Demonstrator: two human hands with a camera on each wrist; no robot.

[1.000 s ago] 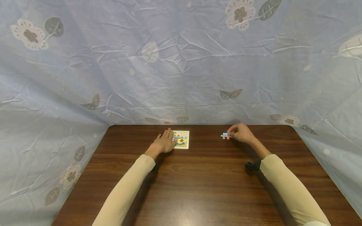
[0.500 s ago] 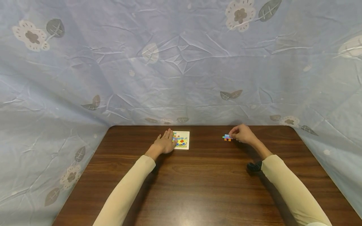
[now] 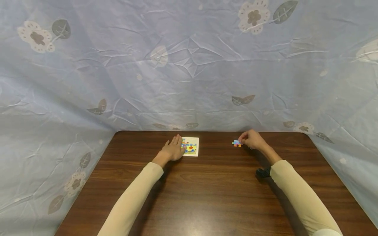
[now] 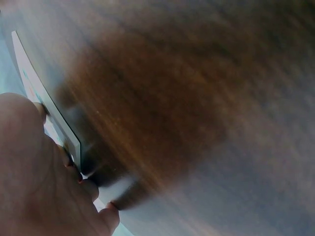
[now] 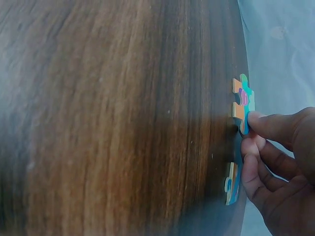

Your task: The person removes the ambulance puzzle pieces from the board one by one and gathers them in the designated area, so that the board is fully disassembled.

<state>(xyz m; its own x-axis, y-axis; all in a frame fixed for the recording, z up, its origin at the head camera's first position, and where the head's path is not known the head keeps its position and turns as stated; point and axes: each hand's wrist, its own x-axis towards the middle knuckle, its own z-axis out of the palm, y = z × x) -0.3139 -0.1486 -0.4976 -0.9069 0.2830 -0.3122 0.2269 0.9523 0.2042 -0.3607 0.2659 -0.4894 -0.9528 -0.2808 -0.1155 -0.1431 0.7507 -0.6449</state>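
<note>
My left hand [image 3: 172, 150] lies with straight fingers over the left side of a white-framed puzzle board [image 3: 193, 154], which shows a yellow vehicle with a red cross. Seen from the left wrist, the edge of the puzzle board [image 4: 59, 120] runs beside the thumb and fingers. My right hand [image 3: 253, 140] pinches a blue and orange jigsaw piece [image 3: 237, 143] at its right end; the right wrist view has this jigsaw piece [image 5: 244, 105] between thumb and fingertips, close over the table. A second jigsaw piece [image 5: 232, 184] lies under the curled fingers, mostly hidden in the head view.
The dark wooden table [image 3: 206, 186] ends just beyond both hands at a hanging floral cloth [image 3: 189, 98]. A black strap-like object [image 3: 262, 172] shows under the right sleeve. The cloth also encloses the left and right sides.
My right hand has shifted very slightly right with the jigsaw piece, and a bit of the second piece now shows beneath it. The left hand stays on the board.
</note>
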